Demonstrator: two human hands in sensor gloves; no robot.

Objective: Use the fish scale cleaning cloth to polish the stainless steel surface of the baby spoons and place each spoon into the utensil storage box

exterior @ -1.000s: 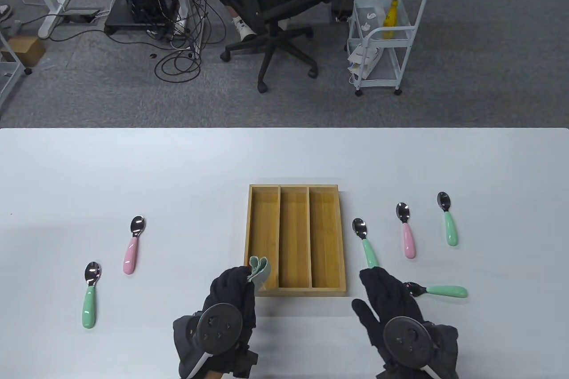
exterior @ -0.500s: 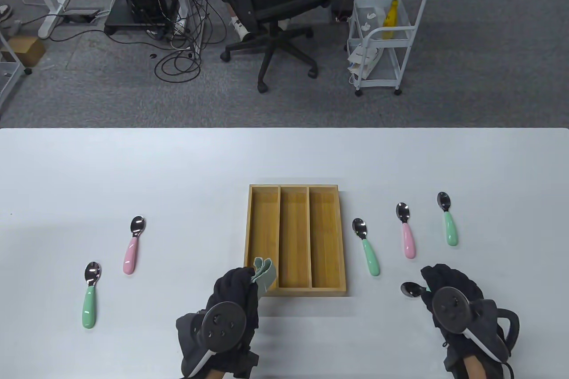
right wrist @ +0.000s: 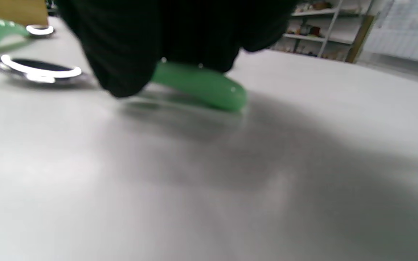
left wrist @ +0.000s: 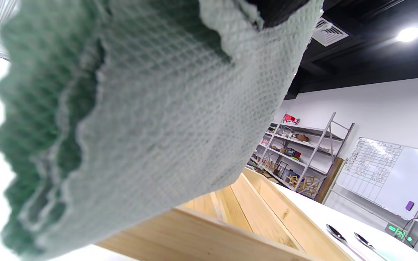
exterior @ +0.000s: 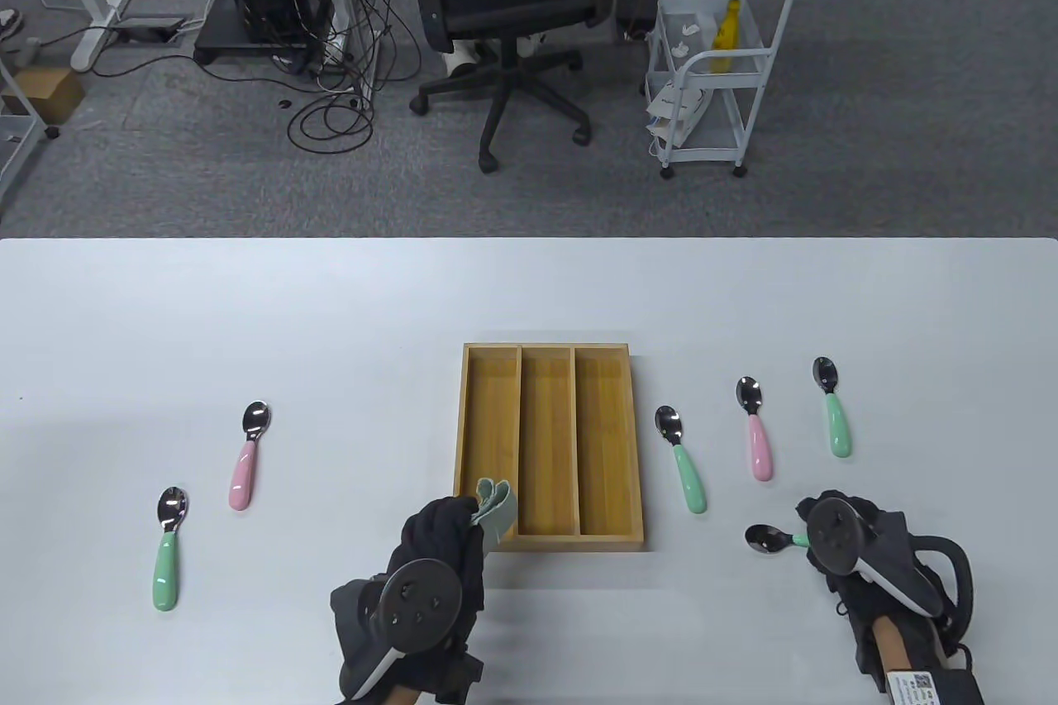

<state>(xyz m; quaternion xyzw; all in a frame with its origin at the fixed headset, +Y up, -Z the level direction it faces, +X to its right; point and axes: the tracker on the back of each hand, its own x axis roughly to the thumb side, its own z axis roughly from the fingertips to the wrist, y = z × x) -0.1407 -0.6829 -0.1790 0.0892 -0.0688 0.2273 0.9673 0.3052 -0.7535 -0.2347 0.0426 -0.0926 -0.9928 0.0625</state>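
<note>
The right hand (exterior: pixel 835 535) closes its fingers over the green handle of a baby spoon (exterior: pixel 767 539) lying on the white surface (exterior: pixel 331 308); the left hand (exterior: pixel 438 544) grips a grey-green cloth (exterior: pixel 494 503) at the near-left corner of the empty wooden storage box (exterior: pixel 549 449); five more spoons lie to either side.

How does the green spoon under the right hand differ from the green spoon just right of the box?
The spoon under the right hand lies crosswise, bowl pointing left; the spoon beside the box lies lengthwise, bowl pointing away. The first has its handle covered by the fingers; the second lies untouched, handle fully visible. Both have green handles, steel bowls, and rest on the table, outside the box.
</note>
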